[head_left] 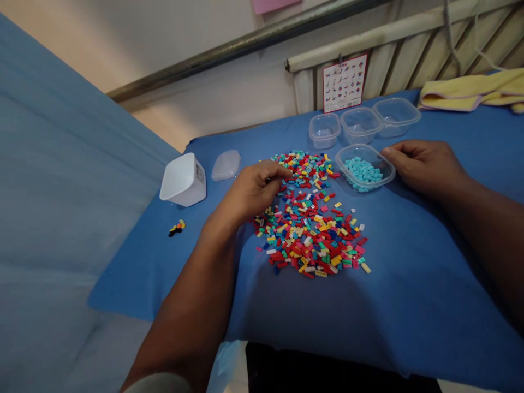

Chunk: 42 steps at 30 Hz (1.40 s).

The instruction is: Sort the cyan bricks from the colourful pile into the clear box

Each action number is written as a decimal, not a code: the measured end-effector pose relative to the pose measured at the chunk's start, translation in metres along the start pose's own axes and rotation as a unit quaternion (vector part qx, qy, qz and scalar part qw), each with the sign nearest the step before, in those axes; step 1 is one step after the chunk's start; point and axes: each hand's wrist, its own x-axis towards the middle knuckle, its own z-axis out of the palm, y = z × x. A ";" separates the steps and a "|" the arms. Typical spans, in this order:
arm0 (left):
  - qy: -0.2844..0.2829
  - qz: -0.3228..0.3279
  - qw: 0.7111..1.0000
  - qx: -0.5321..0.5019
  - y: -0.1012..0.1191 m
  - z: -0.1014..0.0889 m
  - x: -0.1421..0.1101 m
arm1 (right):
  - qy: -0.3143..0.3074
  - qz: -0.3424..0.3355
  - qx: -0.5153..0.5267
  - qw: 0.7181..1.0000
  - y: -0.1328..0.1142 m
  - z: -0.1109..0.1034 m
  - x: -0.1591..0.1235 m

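A spread of small toy bricks [315, 240] in red, yellow, blue, green, pink and white lies mid-table, with a second cluster running together with it farther back. My left hand [256, 188] is over the left side of these bricks, its index finger reaching among them and its thumb a little apart; no brick shows between the two. My right hand [426, 164] grips the right rim of a clear plastic container [387, 177] between thumb and fingers. Inside the container lie many light blue bricks [362, 171], all of one colour.
Clear tubs [325, 131] stand in a row behind the container. To the left are a white box [184, 180], a clear lid [226, 165] and a few black, orange and yellow bricks [177, 227]. A yellow cloth [466, 93] lies at back right, near a radiator [409, 54] with a picture card [344, 83].
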 end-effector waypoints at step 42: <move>-0.265 0.000 0.949 0.169 0.014 0.001 -0.001 | 0.006 0.014 -0.007 1.000 -0.002 -0.001 -0.002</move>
